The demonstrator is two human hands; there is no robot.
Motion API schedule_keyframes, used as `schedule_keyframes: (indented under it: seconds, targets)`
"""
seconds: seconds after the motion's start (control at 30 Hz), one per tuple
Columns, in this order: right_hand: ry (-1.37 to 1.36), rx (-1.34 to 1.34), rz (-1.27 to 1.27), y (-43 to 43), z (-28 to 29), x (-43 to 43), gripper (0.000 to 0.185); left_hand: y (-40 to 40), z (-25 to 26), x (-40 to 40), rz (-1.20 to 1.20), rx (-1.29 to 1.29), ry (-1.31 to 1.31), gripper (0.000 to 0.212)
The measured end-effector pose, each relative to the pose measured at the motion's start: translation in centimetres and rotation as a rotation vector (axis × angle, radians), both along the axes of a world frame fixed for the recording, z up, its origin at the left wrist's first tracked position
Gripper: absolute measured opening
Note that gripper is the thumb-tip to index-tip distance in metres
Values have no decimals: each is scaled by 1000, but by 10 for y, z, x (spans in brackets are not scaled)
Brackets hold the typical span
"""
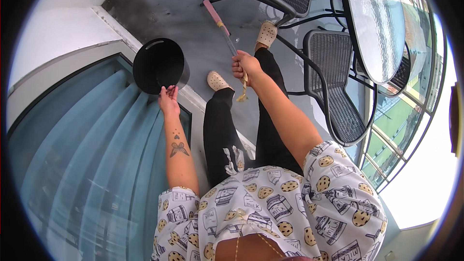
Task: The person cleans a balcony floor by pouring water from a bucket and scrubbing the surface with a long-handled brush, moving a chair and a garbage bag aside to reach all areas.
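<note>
My left hand (169,99) holds a black bucket (186,67) by the near edge of its rim, fingers under or against it and palm up. The bucket is tilted so its dark inside faces me; I cannot make out anything in it. In my right hand (245,67) is a long thin tool with a grey shaft (229,42) and a pink far part (214,12), bound with a yellowish band. Its far end reaches out over the floor. A yellow twisted strip (243,92) hangs below my right fist.
Black woven chairs (328,54) and a glass-topped table (377,25) stand at the right, with a chair leg close to my right shoe (267,32). A curtained window (98,145) and white wall (69,29) lie left. The grey floor (174,7) looks wet in places.
</note>
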State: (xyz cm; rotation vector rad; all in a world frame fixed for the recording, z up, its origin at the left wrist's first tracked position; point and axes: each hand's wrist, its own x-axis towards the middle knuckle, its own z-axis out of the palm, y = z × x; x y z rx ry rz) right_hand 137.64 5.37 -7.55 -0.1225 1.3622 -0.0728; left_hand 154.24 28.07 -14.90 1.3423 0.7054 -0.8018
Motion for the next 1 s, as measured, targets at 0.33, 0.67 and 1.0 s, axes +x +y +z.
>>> schedule_keyframes:
  seconds: [0.33, 0.67, 1.0]
  targets:
    - [186, 9, 74, 46, 11, -6, 52, 28, -8, 3, 9, 6, 68, 18]
    - [369, -34, -288, -64, -136, -74, 7, -7, -19, -19, -33, 44, 140, 15]
    - [-125, 113, -265, -29, -66, 19, 44, 26, -28, -23, -69, 142, 193, 16]
